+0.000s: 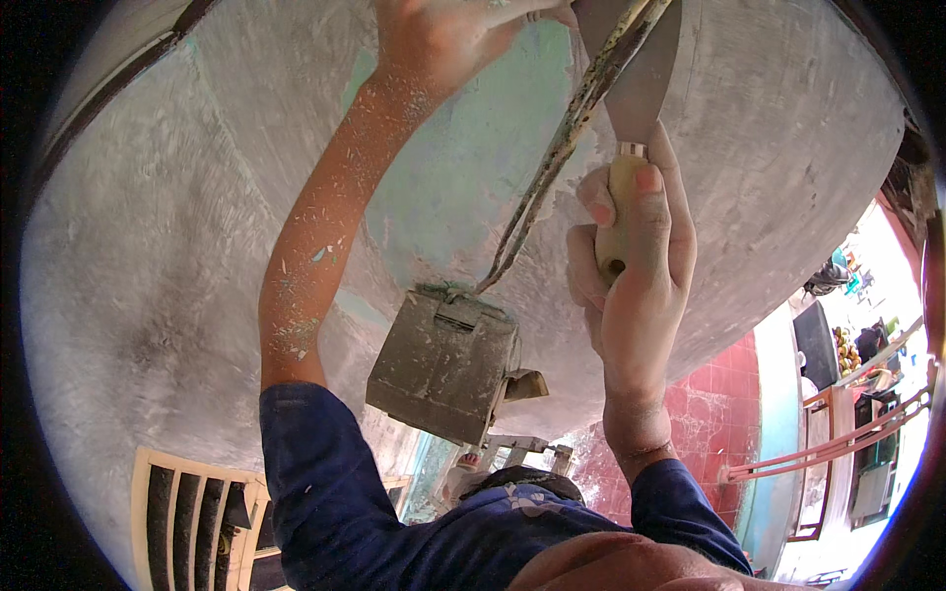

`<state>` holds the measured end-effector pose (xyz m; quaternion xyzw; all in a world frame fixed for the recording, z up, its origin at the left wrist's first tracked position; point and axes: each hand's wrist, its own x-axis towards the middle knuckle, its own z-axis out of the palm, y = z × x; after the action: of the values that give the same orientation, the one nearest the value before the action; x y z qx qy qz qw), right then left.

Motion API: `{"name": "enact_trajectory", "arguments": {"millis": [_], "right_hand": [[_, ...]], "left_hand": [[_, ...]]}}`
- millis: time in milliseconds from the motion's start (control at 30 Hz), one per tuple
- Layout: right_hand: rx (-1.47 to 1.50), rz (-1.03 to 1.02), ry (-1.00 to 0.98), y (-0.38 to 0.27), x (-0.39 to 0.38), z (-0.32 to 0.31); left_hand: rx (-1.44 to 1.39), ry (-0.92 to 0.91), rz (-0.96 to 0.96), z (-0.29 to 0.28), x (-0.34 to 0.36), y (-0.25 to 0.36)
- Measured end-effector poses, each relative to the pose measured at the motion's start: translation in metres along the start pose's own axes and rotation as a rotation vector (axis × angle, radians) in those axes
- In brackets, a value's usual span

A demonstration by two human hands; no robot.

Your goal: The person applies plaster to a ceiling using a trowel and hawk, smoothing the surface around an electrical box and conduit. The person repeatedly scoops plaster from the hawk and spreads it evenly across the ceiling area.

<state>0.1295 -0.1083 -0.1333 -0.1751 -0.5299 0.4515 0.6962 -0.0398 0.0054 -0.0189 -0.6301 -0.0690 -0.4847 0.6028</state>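
My right hand (641, 246) is wrapped round the cream handle of a putty knife (645, 89), thumb along the handle. Its broad metal blade points up and runs out of the top of the view, behind a stained, plaster-crusted cable (567, 143). My left hand (439, 39) is at the top edge, partly cut off. Its visible fingers stretch right toward the blade and cable; whether they touch is unclear. Both hands are raised before a grey plastered wall (778, 167) with a bare pale green patch (473, 158). Flakes speckle my left forearm.
Below the patch, a dusty grey box (443, 360) juts out where the cable ends. A cream slatted frame (197, 512) stands lower left. Red tiles (714, 414) lie at the right, with pinkish pipes (838, 458) and cluttered furniture beyond. A small wooden stand (522, 448) shows near my body.
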Motion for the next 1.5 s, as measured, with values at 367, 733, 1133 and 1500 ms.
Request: {"name": "enact_trajectory", "arguments": {"millis": [367, 733, 1133, 1500], "right_hand": [[0.011, -0.036, -0.062, -0.011, 0.012, 0.003], [0.036, -0.115, -0.137, -0.009, 0.026, -0.003], [-0.181, 0.324, 0.082, 0.086, -0.154, -0.232], [0.186, 0.601, 0.026, 0.09, -0.223, -0.234]], "left_hand": [[0.004, 0.019, -0.01, 0.002, 0.013, -0.017], [0.04, -0.06, -0.072, -0.003, 0.018, -0.02], [-0.513, -0.631, -0.59, -0.239, -0.137, 0.236], [-1.148, -0.285, -1.026, -0.189, -0.082, 0.343]]}}
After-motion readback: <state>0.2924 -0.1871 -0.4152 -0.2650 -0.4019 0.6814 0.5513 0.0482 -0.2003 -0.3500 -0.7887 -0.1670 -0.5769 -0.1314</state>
